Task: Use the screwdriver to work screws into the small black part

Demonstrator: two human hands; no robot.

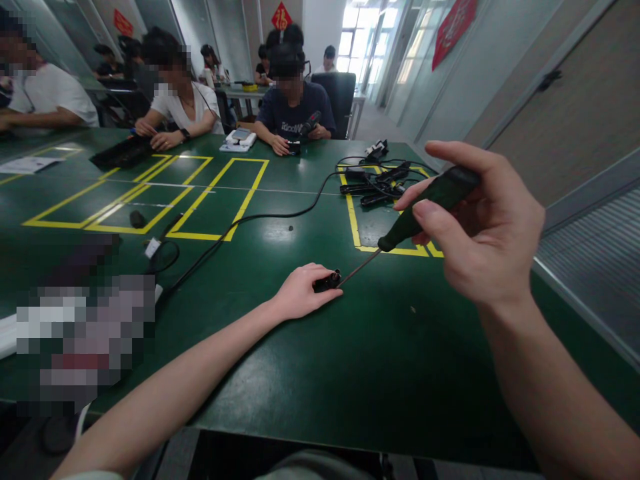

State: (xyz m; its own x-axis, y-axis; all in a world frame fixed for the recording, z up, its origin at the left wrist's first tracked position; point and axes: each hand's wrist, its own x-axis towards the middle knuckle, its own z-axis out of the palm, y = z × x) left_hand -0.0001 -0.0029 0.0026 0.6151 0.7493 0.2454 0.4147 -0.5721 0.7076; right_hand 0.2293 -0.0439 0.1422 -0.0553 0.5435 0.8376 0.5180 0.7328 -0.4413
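Note:
My right hand (493,220) is closed around the dark handle of a screwdriver (423,208), which slants down to the left. Its thin shaft ends at a small black part (326,283) on the green table; whether the tip sits in it or just beside it, I cannot tell. My left hand (304,293) grips that black part between thumb and fingers, low over the tabletop. The fingers partly cover the part, so its full shape is hidden.
Black cables and slim black devices (380,183) lie in a heap at the back right. A long black cord (260,217) crosses the green table (280,373). Yellow tape (200,236) marks rectangles. Across the table, a person (295,100) holds a dark tool.

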